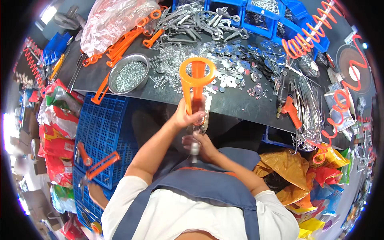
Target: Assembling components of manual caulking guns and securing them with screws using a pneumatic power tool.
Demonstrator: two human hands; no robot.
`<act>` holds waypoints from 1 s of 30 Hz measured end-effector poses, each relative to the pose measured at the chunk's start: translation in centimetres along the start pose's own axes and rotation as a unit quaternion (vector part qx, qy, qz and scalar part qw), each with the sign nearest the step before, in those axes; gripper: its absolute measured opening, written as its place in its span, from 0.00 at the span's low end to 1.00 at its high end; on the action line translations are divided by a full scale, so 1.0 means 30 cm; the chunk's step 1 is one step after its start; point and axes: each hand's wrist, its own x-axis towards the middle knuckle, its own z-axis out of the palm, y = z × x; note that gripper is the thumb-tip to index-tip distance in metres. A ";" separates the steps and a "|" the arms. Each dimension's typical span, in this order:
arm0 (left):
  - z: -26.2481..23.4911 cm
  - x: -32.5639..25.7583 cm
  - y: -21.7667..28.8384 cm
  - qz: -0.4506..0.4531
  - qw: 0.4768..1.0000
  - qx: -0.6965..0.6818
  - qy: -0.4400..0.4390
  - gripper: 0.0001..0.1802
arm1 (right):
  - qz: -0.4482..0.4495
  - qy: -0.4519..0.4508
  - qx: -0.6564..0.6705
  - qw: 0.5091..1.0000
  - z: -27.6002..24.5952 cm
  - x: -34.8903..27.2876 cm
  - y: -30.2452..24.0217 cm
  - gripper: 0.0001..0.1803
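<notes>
An orange caulking gun frame (198, 64) with a large ring at its top stands upright before me. My left hand (187, 115) is closed around its lower part, thumb across the front. Below it, my right hand (205, 147) curls at the gun's lower end, around a blurred silvery metal part (195, 150); its fingers are partly smeared by motion. Past the ring, on the bench, lie loose springs (168, 64) and flat metal washers and plates (228, 76).
The dark bench (248, 108) holds a metal bowl (129, 74) of small parts, metal triggers (192, 24), blue bins (258, 22), a power screwdriver (284, 86) and metal rods (306, 96). A coiled red hose (340, 100) hangs right. Blue crates (100, 132) and another person's hand (98, 196) are left.
</notes>
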 end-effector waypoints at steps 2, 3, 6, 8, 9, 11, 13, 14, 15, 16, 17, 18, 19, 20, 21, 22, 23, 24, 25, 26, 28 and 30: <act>0.088 -0.023 -0.025 0.069 0.972 0.153 0.166 0.17 | -0.097 0.085 0.032 0.991 0.060 0.033 0.074 0.21; 0.165 -0.009 -0.007 0.110 0.941 0.178 0.265 0.15 | -0.116 0.071 0.024 0.990 0.073 0.056 0.110 0.18; 0.102 -0.015 -0.009 0.029 0.959 0.179 0.218 0.14 | -0.150 0.142 0.048 0.977 0.117 0.100 0.126 0.18; 0.015 -0.013 -0.002 0.005 0.997 0.024 0.070 0.17 | -0.221 0.146 -0.047 0.963 0.080 0.109 0.164 0.20; 0.003 -0.001 0.008 0.009 0.999 -0.044 0.021 0.16 | -0.221 0.145 -0.048 0.963 0.068 0.107 0.168 0.20; 0.039 0.003 0.019 0.026 0.996 0.058 0.058 0.15 | -0.161 0.115 -0.035 0.980 0.047 0.098 0.147 0.22; 0.098 -0.023 0.005 0.037 0.989 0.081 0.119 0.15 | -0.147 0.101 -0.137 0.974 -0.028 0.105 0.139 0.21; 0.116 -0.046 0.004 0.046 0.976 0.105 0.183 0.15 | -0.096 0.086 -0.203 0.971 -0.006 0.069 0.072 0.23; 0.095 -0.082 -0.006 0.050 0.977 0.131 0.163 0.16 | -0.043 0.067 -0.267 0.960 0.008 0.036 0.011 0.26; 0.110 -0.118 0.030 0.014 0.985 0.035 0.171 0.16 | -0.094 0.047 -0.437 0.893 -0.021 0.010 -0.048 0.22; 0.138 -0.133 0.072 -0.023 0.982 -0.067 0.175 0.18 | -0.257 0.112 -0.574 0.769 -0.061 -0.016 -0.074 0.16; 0.138 -0.127 0.116 0.060 0.987 -0.049 0.143 0.25 | -0.398 0.135 -0.604 0.676 -0.069 -0.008 -0.092 0.14; 0.145 -0.129 0.196 0.003 0.982 -0.080 0.168 0.35 | -0.527 0.158 -0.615 0.565 -0.076 -0.007 -0.109 0.14; 0.151 -0.118 0.274 0.093 0.978 -0.070 0.171 0.42 | -0.526 0.155 -0.613 0.569 -0.090 -0.020 -0.090 0.14; 0.106 -0.104 0.323 0.164 0.970 -0.075 0.163 0.48 | -0.444 0.067 -0.572 0.687 -0.114 -0.041 -0.059 0.12; 0.072 -0.086 0.378 0.193 0.958 -0.120 0.175 0.49 | -0.348 -0.021 -0.516 0.783 -0.136 -0.059 -0.043 0.12; 0.026 -0.084 0.434 0.214 0.941 -0.177 0.196 0.48 | -0.348 -0.029 -0.514 0.784 -0.118 -0.097 -0.068 0.12; -0.049 -0.097 0.469 0.232 0.922 -0.248 0.184 0.45 | -0.331 -0.066 -0.478 0.811 -0.079 -0.157 -0.122 0.12; -0.123 -0.121 0.506 0.219 0.924 -0.255 0.183 0.42 | -0.312 -0.100 -0.442 0.835 -0.064 -0.198 -0.161 0.14; -0.146 -0.121 0.513 0.231 0.896 -0.261 0.275 0.40 | -0.312 -0.104 -0.443 0.834 -0.081 -0.206 -0.173 0.14; -0.165 -0.110 0.475 0.244 0.859 -0.296 0.339 0.37 | -0.170 -0.063 -0.128 0.975 -0.105 -0.214 -0.190 0.19; -0.064 -0.082 0.415 0.209 0.850 -0.398 0.273 0.36 | -0.180 0.014 -0.164 0.970 0.122 -0.183 -0.218 0.30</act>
